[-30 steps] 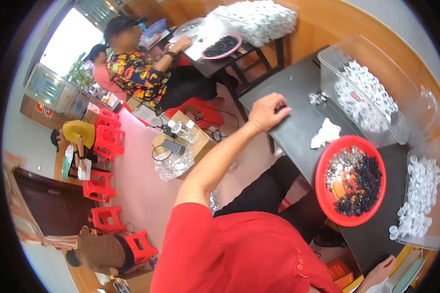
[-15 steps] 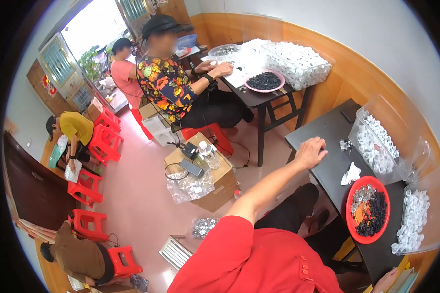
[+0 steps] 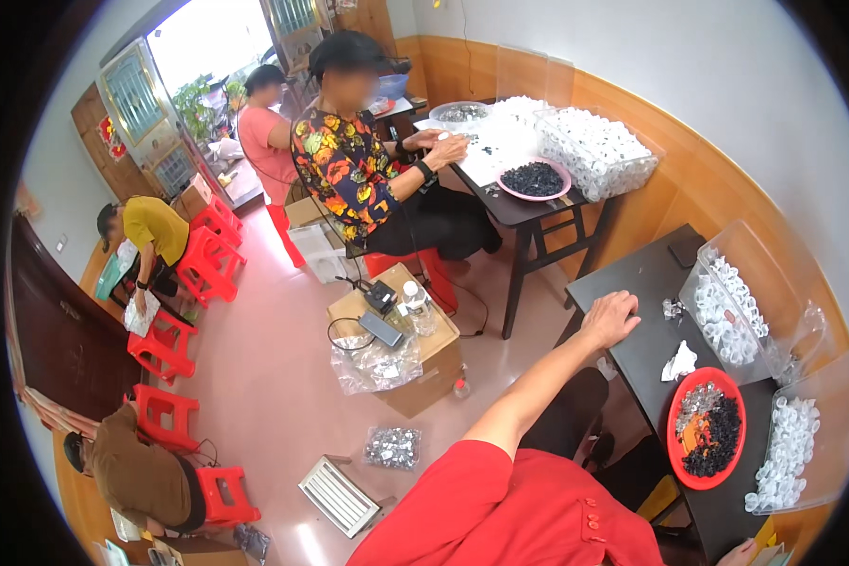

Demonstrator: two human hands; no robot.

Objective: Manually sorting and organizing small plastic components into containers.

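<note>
My left hand (image 3: 611,321) rests palm down on the near left edge of the dark table (image 3: 632,363), fingers loosely bent and apart, with nothing in it. Only part of my right hand (image 3: 738,553) shows, low by the table's near right end; its fingers are mostly hidden. On the table stands a red plate (image 3: 674,443) with small black parts, clear or silvery bits and some orange pieces. Beside it lies a crumpled white tissue (image 3: 678,361). Farther back, a clear plastic bin (image 3: 693,302) holds white ring-like parts, and a second clear bin (image 3: 835,424) holds more.
To my left sits a cardboard box (image 3: 434,373) with a bottle, cables and a plastic bag on it. A bag of small parts (image 3: 392,448) and a white slatted frame (image 3: 340,496) lie on the floor. Another person (image 3: 349,174) works at a table ahead; red stools (image 3: 208,264) stand left.
The view has shifted, so the room sits farther right and lower. My left hand stays on the table edge, its fingers slightly straighter. Less of my right hand shows.
</note>
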